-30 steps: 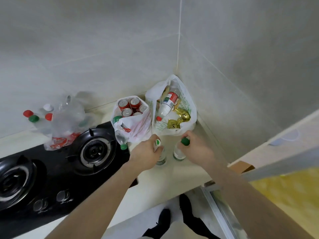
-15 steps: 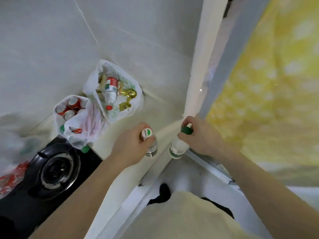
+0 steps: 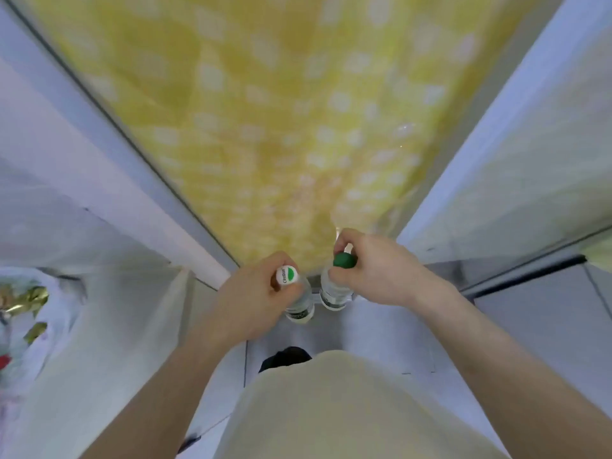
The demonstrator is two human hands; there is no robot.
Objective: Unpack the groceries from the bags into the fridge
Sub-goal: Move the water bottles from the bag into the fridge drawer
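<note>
Centre of frame, low: two small clear plastic water bottles held upright by their necks. Left hand (image 3: 255,303) fingers curl round the white-and-green-capped bottle (image 3: 295,298); right hand (image 3: 374,266) fingers pinch the green-capped bottle (image 3: 335,286), just beside it. Risk: neck-only grips may slip, or the bottles knock together; no open fridge shows ahead. White plastic grocery bag (image 3: 49,313), left edge.

A yellow curtain dotted with white spots (image 3: 275,104) hangs between pale grey-white frames (image 3: 99,134), above a light grey floor (image 3: 381,336), in soft, even light.
</note>
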